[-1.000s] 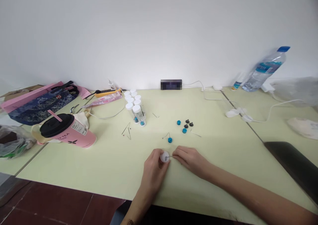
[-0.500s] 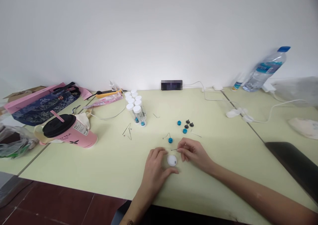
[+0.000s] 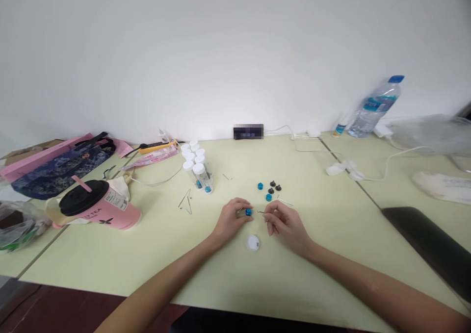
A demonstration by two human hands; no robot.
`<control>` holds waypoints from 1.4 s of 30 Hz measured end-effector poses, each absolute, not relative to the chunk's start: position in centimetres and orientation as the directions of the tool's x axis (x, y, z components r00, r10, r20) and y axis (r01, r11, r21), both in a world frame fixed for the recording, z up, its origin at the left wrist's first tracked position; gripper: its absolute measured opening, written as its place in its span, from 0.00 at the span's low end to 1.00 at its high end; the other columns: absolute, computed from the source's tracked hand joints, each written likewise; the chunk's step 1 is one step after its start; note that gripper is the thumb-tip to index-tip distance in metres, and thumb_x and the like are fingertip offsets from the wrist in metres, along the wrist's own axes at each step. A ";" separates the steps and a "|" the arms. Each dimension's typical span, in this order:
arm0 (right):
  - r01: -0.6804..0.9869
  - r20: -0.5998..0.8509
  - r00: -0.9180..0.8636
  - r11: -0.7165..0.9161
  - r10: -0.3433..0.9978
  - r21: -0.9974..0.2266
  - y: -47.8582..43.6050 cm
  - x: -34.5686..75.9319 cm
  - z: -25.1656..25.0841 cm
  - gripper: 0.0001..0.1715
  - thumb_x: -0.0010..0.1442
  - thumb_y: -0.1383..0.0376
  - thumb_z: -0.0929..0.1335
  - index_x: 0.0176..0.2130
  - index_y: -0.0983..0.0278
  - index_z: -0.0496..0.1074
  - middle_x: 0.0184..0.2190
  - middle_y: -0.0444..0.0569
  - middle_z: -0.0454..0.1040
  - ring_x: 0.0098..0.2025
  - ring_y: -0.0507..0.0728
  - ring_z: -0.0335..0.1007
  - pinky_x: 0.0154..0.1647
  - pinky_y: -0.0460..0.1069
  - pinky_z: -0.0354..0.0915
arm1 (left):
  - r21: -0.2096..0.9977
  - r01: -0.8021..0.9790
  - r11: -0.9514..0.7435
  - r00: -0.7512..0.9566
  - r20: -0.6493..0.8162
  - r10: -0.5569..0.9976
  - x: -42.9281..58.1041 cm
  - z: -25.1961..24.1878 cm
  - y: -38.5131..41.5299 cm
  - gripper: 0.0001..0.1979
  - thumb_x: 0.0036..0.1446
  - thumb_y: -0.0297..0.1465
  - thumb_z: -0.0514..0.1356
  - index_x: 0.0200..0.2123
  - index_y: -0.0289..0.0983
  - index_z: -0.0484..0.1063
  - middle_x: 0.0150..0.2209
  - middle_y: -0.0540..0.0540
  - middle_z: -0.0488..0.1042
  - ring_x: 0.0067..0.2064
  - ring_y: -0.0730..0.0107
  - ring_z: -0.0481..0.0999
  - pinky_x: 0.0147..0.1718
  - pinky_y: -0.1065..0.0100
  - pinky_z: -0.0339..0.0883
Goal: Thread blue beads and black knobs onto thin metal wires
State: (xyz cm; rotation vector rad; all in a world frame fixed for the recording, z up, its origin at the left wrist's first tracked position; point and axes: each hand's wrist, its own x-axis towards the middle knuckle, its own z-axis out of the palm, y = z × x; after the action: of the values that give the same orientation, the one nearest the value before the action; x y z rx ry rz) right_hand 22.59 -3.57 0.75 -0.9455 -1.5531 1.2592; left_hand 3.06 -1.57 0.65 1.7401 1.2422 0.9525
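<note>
My left hand (image 3: 232, 220) has its thumb and fingers curved around a small blue knob (image 3: 248, 212) on the table, pinching it. A thin metal piece (image 3: 260, 212) sticks out to the left from between the thumb and fingers of my right hand (image 3: 285, 221). Between my wrists lies a round white cap (image 3: 252, 243) with a small dark mark on it. Beyond my hands are two more blue knobs (image 3: 269, 197) and several black parts (image 3: 273, 183). A thin pin (image 3: 285, 200) lies just behind my right hand.
Clear tubes with white lids (image 3: 199, 168) stand left of centre, near bent wires (image 3: 187, 203). A pink cup (image 3: 121, 208) leans at the left. At the right are a water bottle (image 3: 375, 108), a white cable (image 3: 390, 168) and a black object (image 3: 423, 244).
My left hand has left the white cap and moved forward to the blue knob, closing around it. My right hand still holds the metal piece, slightly farther forward. The view has shifted slightly.
</note>
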 end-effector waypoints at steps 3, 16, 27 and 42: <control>0.035 0.193 -0.285 0.212 0.939 -0.977 -3.5 22.8 0.8 0.08 0.64 0.62 0.64 0.33 0.62 0.64 0.16 0.39 0.67 0.18 0.49 0.62 0.20 0.44 0.58 | 0.926 0.327 -0.191 0.235 0.116 0.965 3.5 0.6 -1.3 0.08 0.47 0.28 0.65 0.35 0.38 0.77 0.39 0.44 0.77 0.41 0.63 0.75 0.43 0.63 0.68; 0.078 0.529 -0.138 0.541 0.838 -0.837 -1.3 22.0 11.0 0.05 0.62 0.64 0.67 0.34 0.64 0.68 0.29 0.47 0.71 0.27 0.52 0.72 0.22 0.47 0.68 | 0.979 -0.010 -0.203 0.216 0.200 0.956 3.1 13.2 0.3 0.14 0.44 0.31 0.69 0.35 0.34 0.74 0.30 0.47 0.75 0.31 0.72 0.74 0.31 0.70 0.69; 0.498 0.689 -0.228 0.690 0.688 -0.525 -3.5 23.0 16.4 0.04 0.61 0.70 0.68 0.33 0.62 0.70 0.24 0.42 0.71 0.23 0.49 0.67 0.21 0.43 0.62 | 0.986 -0.058 -0.154 0.278 0.164 0.946 3.9 17.4 -1.1 0.08 0.45 0.28 0.68 0.29 0.34 0.72 0.33 0.46 0.77 0.30 0.72 0.76 0.30 0.70 0.72; 0.641 0.817 -0.231 0.715 0.528 -0.280 -2.8 24.0 16.3 0.06 0.59 0.70 0.69 0.37 0.58 0.73 0.24 0.42 0.75 0.21 0.49 0.69 0.18 0.45 0.60 | 0.987 -0.155 -0.033 0.344 0.085 0.935 3.8 16.1 0.2 0.12 0.49 0.31 0.67 0.39 0.37 0.79 0.32 0.47 0.75 0.28 0.75 0.73 0.27 0.72 0.68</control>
State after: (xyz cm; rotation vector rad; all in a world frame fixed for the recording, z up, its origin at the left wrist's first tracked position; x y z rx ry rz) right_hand 24.02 -2.79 16.30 -0.9048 -1.8967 -0.1385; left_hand 3.79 0.19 16.09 1.2916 0.8114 1.0508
